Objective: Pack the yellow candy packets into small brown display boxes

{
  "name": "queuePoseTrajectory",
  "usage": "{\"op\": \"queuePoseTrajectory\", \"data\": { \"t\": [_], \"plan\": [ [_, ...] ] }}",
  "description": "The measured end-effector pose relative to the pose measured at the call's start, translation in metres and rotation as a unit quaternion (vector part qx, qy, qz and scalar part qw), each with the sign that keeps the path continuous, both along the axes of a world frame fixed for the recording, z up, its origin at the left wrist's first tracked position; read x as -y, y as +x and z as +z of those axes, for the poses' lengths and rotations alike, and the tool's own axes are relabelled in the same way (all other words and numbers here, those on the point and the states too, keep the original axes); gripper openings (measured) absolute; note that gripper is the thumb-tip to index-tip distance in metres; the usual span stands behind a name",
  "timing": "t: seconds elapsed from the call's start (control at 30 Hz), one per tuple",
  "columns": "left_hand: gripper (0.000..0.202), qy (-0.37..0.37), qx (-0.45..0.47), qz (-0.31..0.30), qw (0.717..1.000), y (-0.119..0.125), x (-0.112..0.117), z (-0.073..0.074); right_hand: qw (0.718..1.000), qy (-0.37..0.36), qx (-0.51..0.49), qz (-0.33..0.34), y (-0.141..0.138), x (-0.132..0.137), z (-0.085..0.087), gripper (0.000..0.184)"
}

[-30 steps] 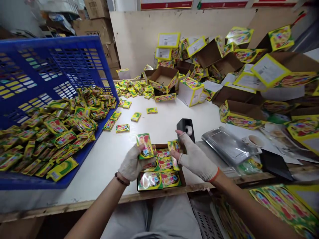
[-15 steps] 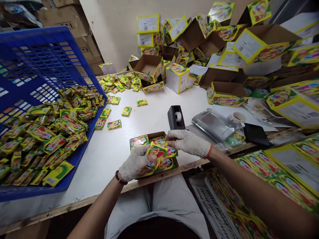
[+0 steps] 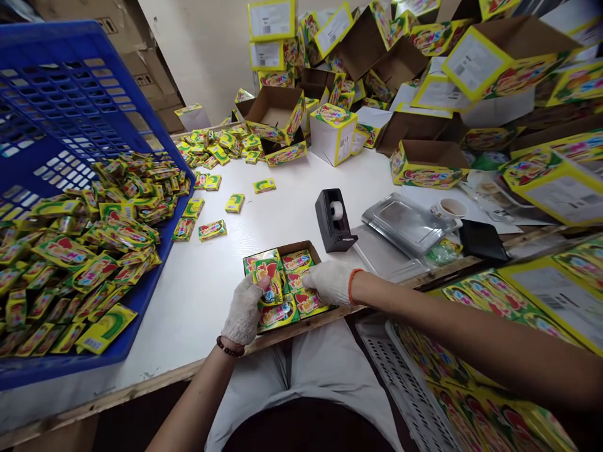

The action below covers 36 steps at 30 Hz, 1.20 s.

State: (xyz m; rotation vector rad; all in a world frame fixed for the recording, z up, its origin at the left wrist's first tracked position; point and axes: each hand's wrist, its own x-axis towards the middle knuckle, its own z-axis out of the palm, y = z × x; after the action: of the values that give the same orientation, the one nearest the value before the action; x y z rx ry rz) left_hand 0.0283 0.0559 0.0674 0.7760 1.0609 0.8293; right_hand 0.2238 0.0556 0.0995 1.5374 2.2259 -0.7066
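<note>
An open cardboard tray box (image 3: 294, 326) sits at the table's front edge, filled with small yellow-green candy boxes (image 3: 277, 314) with red printing. My left hand (image 3: 244, 311), in a white knit glove with bare fingertips showing, grips one small candy box (image 3: 271, 282), tilted over the left side of the tray. My right hand (image 3: 333, 282), gloved too, reaches in from the right. Its fingers are closed together at a candy box (image 3: 311, 302) in the right row; the fingertips are partly hidden.
A black tape dispenser (image 3: 332, 220) stands behind the tray. To the left, a blue plastic crate (image 3: 155, 276) lies heaped with candy boxes. Several loose ones (image 3: 213, 230) lie between. Clear plastic lids (image 3: 405, 223), a cup (image 3: 447, 210) and piled empty cartons (image 3: 428, 163) are at right.
My hands have moved apart: the left went left with its candy box, the right lowered onto the tray's right row. The packed candy boxes are more exposed. The view has shifted slightly.
</note>
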Motion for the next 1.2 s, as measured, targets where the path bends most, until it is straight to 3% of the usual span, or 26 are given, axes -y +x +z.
{"op": "queuePoseTrajectory", "data": {
  "t": [0.17,0.33,0.47,0.53,0.6,0.7,0.73,0.8,0.9,0.97,1.07,1.2],
  "plan": [
    [0.056,0.008,0.018,-0.024,1.000,-0.001,-0.001,-0.008,0.992,-0.008,0.068,0.103,-0.002,0.004,-0.010,0.038],
    [0.049,0.014,0.078,0.023,0.997,0.005,-0.004,0.002,0.992,-0.038,0.062,0.101,-0.006,0.002,-0.017,0.042],
    [0.049,0.073,0.048,-0.004,0.996,0.010,-0.009,0.013,0.999,-0.013,0.020,0.048,-0.004,0.007,-0.019,0.046],
    [0.050,0.102,0.006,0.005,0.995,0.014,-0.013,0.015,0.998,-0.014,-0.056,-0.014,0.002,0.011,-0.016,0.044],
    [0.052,0.114,0.001,0.031,0.993,0.022,-0.016,0.016,0.972,0.022,-0.200,-0.122,0.010,0.013,-0.009,0.039],
    [0.049,0.117,0.031,-0.001,0.993,0.039,-0.016,0.017,0.881,0.092,-0.394,-0.245,0.023,0.011,0.006,0.034],
    [0.046,0.129,0.022,-0.025,0.991,0.044,-0.015,0.017,0.868,0.097,-0.417,-0.251,0.028,0.009,0.011,0.032],
    [0.041,0.178,-0.047,-0.048,0.982,0.048,-0.013,0.015,0.888,0.094,-0.386,-0.230,0.036,0.000,0.019,0.028],
    [0.038,0.296,-0.211,0.007,0.932,0.036,-0.017,0.011,0.964,0.096,-0.209,-0.134,0.038,-0.022,0.027,0.028],
    [0.035,0.368,-0.295,0.046,0.881,0.018,-0.030,0.005,0.992,0.076,-0.083,-0.056,0.029,-0.037,0.027,0.031],
    [0.030,0.437,-0.378,0.054,0.814,-0.012,-0.064,-0.005,0.999,0.006,0.018,0.033,0.007,-0.054,0.022,0.034],
    [0.031,0.397,-0.562,-0.001,0.726,-0.046,-0.126,-0.022,0.997,-0.032,0.023,0.068,-0.010,-0.058,0.002,0.036]
  ]
}}
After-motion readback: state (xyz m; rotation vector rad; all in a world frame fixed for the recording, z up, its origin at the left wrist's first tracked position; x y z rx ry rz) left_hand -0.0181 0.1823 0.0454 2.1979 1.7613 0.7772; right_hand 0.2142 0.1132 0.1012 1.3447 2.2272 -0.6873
